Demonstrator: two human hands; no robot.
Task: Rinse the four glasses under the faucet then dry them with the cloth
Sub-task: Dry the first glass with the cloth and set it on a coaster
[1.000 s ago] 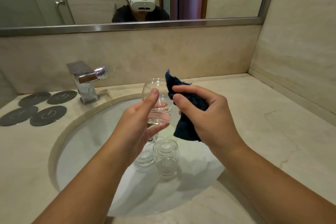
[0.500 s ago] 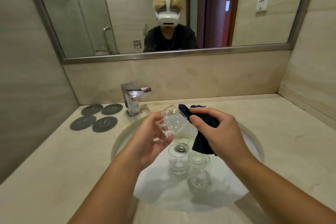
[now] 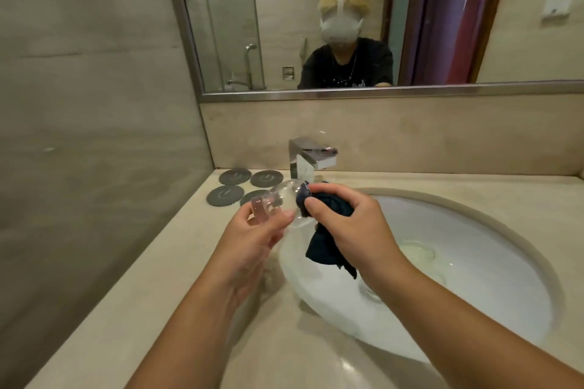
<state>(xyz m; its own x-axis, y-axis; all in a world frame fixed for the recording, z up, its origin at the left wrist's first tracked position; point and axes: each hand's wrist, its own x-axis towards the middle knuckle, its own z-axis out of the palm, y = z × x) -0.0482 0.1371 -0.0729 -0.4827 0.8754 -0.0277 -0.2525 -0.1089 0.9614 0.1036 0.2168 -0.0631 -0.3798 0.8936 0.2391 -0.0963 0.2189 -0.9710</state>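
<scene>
My left hand (image 3: 256, 234) grips a clear glass (image 3: 281, 199) lying on its side, base toward the left, above the left rim of the sink. My right hand (image 3: 350, 227) holds a dark blue cloth (image 3: 328, 249) and pushes part of it into the glass's mouth. The rest of the cloth hangs down below my right hand. In the white basin (image 3: 474, 262) I make out two more clear glasses, one (image 3: 417, 254) near the middle and one (image 3: 371, 292) partly hidden behind my right forearm. The chrome faucet (image 3: 308, 159) stands just behind my hands; no water runs.
Several dark round coasters (image 3: 235, 176) lie on the beige counter (image 3: 164, 309) at the back left. A tiled wall closes the left side. A mirror (image 3: 379, 19) above the backsplash reflects a person wearing a headset.
The view swung left and up. The glass tipped from upright onto its side and moved left off the basin's middle, and my right hand pushed the cloth into its mouth.
</scene>
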